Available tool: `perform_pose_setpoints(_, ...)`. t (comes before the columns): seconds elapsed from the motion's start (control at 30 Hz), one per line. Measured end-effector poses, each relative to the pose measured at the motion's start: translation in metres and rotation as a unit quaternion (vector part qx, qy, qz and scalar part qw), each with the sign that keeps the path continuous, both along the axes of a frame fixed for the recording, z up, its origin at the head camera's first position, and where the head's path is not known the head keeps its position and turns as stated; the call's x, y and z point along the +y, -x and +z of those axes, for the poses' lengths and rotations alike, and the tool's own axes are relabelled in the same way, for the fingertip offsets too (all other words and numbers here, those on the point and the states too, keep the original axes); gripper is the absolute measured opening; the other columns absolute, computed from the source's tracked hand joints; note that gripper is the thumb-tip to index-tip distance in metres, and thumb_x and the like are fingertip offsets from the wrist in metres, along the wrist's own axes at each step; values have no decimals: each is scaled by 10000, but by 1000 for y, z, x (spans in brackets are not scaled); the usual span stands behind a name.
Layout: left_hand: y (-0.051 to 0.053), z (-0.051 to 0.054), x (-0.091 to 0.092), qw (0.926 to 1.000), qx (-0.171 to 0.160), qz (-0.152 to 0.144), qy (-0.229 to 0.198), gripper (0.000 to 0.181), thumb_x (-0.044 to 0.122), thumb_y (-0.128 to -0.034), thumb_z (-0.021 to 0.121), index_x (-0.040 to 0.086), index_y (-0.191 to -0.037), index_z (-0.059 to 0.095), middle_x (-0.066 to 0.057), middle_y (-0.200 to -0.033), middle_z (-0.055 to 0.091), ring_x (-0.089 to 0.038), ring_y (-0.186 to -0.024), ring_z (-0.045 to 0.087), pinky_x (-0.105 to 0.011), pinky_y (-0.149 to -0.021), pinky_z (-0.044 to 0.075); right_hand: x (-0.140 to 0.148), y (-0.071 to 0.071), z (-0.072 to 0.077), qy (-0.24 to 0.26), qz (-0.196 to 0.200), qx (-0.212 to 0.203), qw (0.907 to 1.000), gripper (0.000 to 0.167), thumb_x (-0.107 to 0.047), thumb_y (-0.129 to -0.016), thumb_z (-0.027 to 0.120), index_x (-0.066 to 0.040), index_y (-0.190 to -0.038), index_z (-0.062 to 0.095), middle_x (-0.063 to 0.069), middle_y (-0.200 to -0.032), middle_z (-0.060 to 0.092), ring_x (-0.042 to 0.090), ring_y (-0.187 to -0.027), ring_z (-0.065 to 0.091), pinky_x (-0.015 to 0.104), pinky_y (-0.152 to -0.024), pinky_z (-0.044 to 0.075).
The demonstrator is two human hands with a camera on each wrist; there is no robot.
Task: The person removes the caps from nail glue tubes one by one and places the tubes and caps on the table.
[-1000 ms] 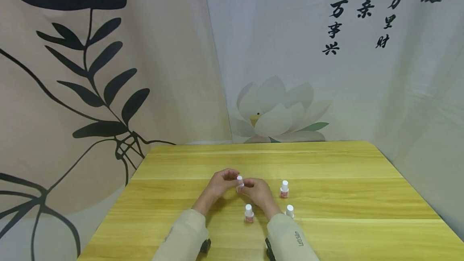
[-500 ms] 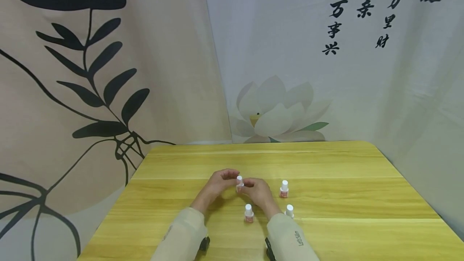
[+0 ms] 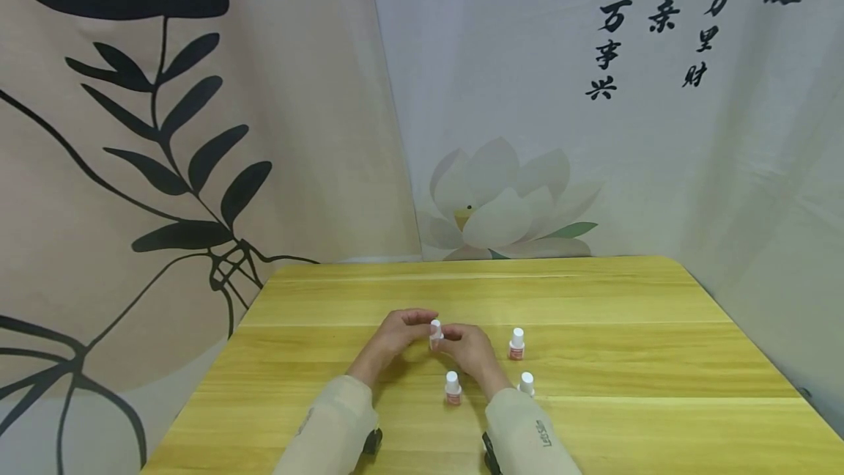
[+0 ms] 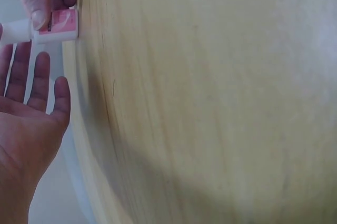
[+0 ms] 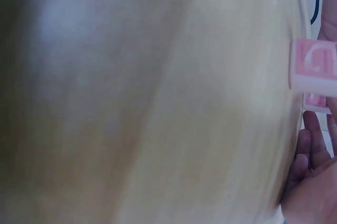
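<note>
A small white-capped bottle (image 3: 436, 344) with a pink label stands between my two hands near the middle of the table. My right hand (image 3: 469, 349) pinches its body; in the left wrist view the thumb lies across the label (image 4: 62, 21). From the other side my left hand (image 3: 398, 336) holds the cap (image 4: 16, 31) between thumb and index finger, its other fingers extended. In the right wrist view, a pink-labelled bottle (image 5: 315, 66) in front partly covers the held one (image 5: 316, 101), and my right hand (image 5: 311, 187) shows at the lower right edge.
Similar bottles stand upright on the wooden table (image 3: 626, 358): one nearer me (image 3: 453, 389), one to the right (image 3: 517, 344), and one (image 3: 527, 383) partly hidden by my right sleeve. Printed curtains (image 3: 316, 130) hang behind the table.
The left hand's fingers shift very slightly at the cap. The right hand and the standing bottles keep their places.
</note>
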State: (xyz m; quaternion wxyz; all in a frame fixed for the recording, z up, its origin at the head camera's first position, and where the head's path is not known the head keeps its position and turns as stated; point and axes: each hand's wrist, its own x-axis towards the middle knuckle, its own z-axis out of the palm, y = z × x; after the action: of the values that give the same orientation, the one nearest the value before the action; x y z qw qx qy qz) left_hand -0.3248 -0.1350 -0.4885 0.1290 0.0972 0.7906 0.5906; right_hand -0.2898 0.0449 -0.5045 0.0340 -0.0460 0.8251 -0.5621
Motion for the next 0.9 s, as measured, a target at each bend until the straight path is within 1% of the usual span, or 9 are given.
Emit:
perform_pose_setpoints(0.13,1,-2,0,10000,8,-22,-15,438,298,-888,740,56,-1247,672,-75,-1259,660,-310,-1260,512,-558,-1079,336,0,0,1,23,3,6,10000,256,-232,-906,735,-97,-1124,739,59,-1163,704,301,-1168,588,510,-1005,437)
perform_pose_setpoints(0.27,1,-2,0,10000,22,-19,-35,388,293,-896,734,61,-1204,699,-69,-1223,678,-297,-1231,531,-555,-1072,338,0,0,1,-14,24,78,10000,262,-230,-904,738,-88,-1124,738,62,-1148,709,300,-1150,597,509,-994,444)
perform_pose_setpoints(0.5,0,-2,0,9999,111,-48,53,382,303,-903,725,52,-1190,704,-63,-1208,684,-296,-1229,532,-571,-1069,334,0,0,1,-19,10,70,10000,255,-239,-905,739,-105,-1121,742,54,-1150,710,292,-1156,597,506,-1000,442)
perform_pose_setpoints(0.67,1,-3,0,9998,170,-42,72,358,310,-897,733,70,-1163,718,-58,-1179,694,-288,-1208,545,-571,-1055,349,1,1,0,-44,27,121,9999,253,-245,-901,743,-101,-1110,744,56,-1140,713,291,-1137,605,508,-984,451)
perform_pose_setpoints(0.9,-2,-3,2,9996,285,23,63,287,266,-894,738,68,-1101,723,-48,-1096,707,-263,-1135,575,-546,-1017,390,0,0,0,-16,15,109,9999,243,-252,-895,750,-115,-1096,749,46,-1134,714,282,-1128,607,505,-982,452)
